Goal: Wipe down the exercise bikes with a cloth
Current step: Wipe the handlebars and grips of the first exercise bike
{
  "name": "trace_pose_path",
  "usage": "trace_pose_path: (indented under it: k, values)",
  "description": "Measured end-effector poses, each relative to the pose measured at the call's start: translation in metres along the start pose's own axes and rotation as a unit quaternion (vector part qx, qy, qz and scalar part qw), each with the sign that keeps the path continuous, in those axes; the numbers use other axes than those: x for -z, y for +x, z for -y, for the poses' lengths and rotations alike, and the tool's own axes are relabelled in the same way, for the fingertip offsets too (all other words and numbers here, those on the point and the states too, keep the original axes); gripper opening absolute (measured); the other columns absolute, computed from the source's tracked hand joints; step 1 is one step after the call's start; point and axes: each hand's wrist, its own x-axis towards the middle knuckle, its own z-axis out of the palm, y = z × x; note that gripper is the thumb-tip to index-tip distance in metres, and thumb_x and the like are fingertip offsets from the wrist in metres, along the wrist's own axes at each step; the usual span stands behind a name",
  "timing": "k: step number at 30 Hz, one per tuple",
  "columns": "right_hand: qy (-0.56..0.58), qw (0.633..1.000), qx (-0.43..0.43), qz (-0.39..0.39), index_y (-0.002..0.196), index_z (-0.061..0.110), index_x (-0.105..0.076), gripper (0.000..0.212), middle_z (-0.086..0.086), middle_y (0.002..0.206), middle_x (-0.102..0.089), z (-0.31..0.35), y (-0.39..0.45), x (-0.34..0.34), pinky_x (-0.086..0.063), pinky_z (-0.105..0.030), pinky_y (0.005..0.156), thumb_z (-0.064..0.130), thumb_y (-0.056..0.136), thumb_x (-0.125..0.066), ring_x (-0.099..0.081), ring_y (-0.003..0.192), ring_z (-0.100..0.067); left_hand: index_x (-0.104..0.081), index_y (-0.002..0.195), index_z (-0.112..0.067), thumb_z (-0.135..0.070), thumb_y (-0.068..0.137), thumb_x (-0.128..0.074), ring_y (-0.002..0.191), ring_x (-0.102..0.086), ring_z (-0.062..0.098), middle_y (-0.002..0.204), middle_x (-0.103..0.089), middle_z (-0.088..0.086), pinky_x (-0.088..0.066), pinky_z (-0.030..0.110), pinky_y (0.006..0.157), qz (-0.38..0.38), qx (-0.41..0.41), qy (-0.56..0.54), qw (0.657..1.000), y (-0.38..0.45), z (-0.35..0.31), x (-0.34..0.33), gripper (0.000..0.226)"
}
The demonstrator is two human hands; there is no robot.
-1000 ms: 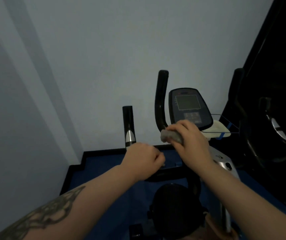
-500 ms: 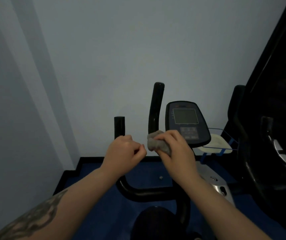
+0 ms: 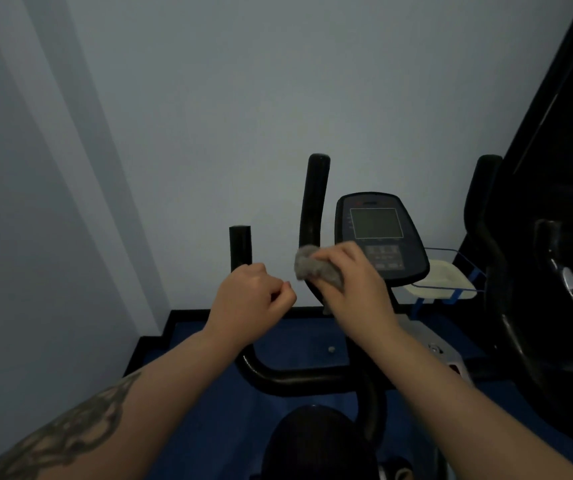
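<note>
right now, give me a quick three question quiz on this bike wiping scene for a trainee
1. True or false: the grey cloth is in the left hand.
2. Which part does the cloth press on? A) the console B) the right handlebar upright C) the saddle
3. What does the left hand grip?

Key
1. False: the right hand holds it.
2. B
3. The left handlebar upright, below its black top end.
</note>
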Motion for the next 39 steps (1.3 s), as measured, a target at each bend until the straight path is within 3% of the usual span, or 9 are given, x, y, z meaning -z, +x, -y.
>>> trace_pose_path:
  k: [2,6,8,17,22,30,32,35,39]
  values:
    - [-0.012,0.999,0.028,0.031,0.102,0.028,-0.064,0.019,0.02,0.101,-0.044,0.0,-0.005,0.008,-0.041,-0.008,0.073,0.019,0.086,-0.069,-0.049,0.09,0.003,-0.049,0.044,-0.008,-0.02,0.083,-0.054,0.05,-0.041,0.017,0.048,-0.042,0.005,-0.037,0.03,0.05,-0.002,0.001,0.001,1.0,0.0,0.0,0.0,0.041]
    - [-0.101,0.989,0.093,0.058,0.108,0.019,-0.065,0.023,0.002,0.108,-0.051,0.014,0.045,0.011,-0.051,-0.038,0.069,0.012,0.086,-0.067,-0.052,0.097,-0.015,-0.047,0.043,-0.007,-0.015,0.083,-0.059,0.049,-0.041,0.019,0.047,-0.043,0.008,-0.034,0.029,0.05,0.006,-0.001,0.01,1.0,0.0,-0.001,0.001,0.043]
    - [-0.131,0.986,0.098,0.036,0.111,0.017,-0.065,0.025,-0.003,0.111,-0.051,0.016,0.069,0.009,-0.052,-0.041,0.069,0.009,0.087,-0.065,-0.051,0.1,-0.019,-0.046,0.042,-0.006,-0.014,0.083,-0.06,0.048,-0.04,0.019,0.046,-0.042,0.009,-0.032,0.028,0.05,0.009,-0.002,0.016,1.0,-0.001,-0.002,0.002,0.045]
    - [-0.035,0.996,0.052,0.058,0.118,0.02,-0.066,0.028,0.0,0.111,-0.052,0.003,0.046,0.019,-0.049,-0.04,0.087,0.015,0.09,-0.064,-0.054,0.101,-0.016,-0.047,0.044,-0.006,-0.02,0.087,-0.057,0.052,-0.043,0.02,0.05,-0.045,0.009,-0.037,0.032,0.052,0.013,0.005,0.001,1.0,0.001,0.001,0.001,0.046]
    - [-0.053,0.993,0.075,-0.078,0.112,0.02,-0.066,0.025,-0.003,0.117,-0.049,0.019,0.103,0.031,-0.052,-0.04,0.079,0.014,0.087,-0.067,-0.053,0.103,-0.019,-0.055,0.049,-0.004,-0.045,0.091,-0.028,0.062,-0.05,0.02,0.053,-0.051,0.009,-0.043,0.042,0.064,0.04,0.003,-0.05,0.998,-0.003,0.0,0.007,0.064]
    - [-0.049,0.996,0.063,0.034,0.113,0.019,-0.064,0.023,0.006,0.113,-0.045,-0.003,0.067,0.018,-0.055,-0.035,0.072,0.013,0.091,-0.063,-0.059,0.086,-0.018,-0.056,0.051,-0.005,-0.049,0.088,-0.025,0.064,-0.051,0.02,0.055,-0.051,0.009,-0.043,0.044,0.066,0.048,0.011,-0.049,0.998,-0.002,-0.002,0.01,0.065]
    - [-0.024,0.998,0.062,-0.012,0.113,0.02,-0.062,0.023,0.009,0.112,-0.041,0.003,0.086,0.027,-0.054,-0.023,0.067,0.013,0.091,-0.06,-0.058,0.083,-0.015,-0.056,0.051,-0.004,-0.048,0.088,-0.025,0.063,-0.051,0.021,0.055,-0.051,0.009,-0.043,0.044,0.066,0.051,0.014,-0.056,0.997,-0.002,-0.002,0.009,0.065]
    - [0.073,0.989,0.018,-0.124,0.114,0.018,-0.058,0.023,0.003,0.116,-0.044,0.015,0.113,0.026,-0.046,-0.01,0.077,0.01,0.093,-0.055,-0.052,0.09,0.003,-0.056,0.051,-0.003,-0.047,0.088,-0.026,0.062,-0.051,0.021,0.054,-0.051,0.01,-0.043,0.044,0.064,0.051,0.014,-0.061,0.997,-0.001,-0.002,0.009,0.065]
    - [0.183,0.965,-0.071,-0.173,0.129,0.019,-0.057,0.036,0.002,0.126,-0.053,0.024,0.084,-0.009,-0.045,-0.024,0.1,0.007,0.095,-0.055,-0.053,0.112,-0.002,-0.055,0.049,-0.003,-0.045,0.089,-0.028,0.06,-0.049,0.02,0.052,-0.049,0.009,-0.043,0.042,0.062,0.047,0.011,-0.064,0.997,-0.001,-0.002,0.009,0.064]
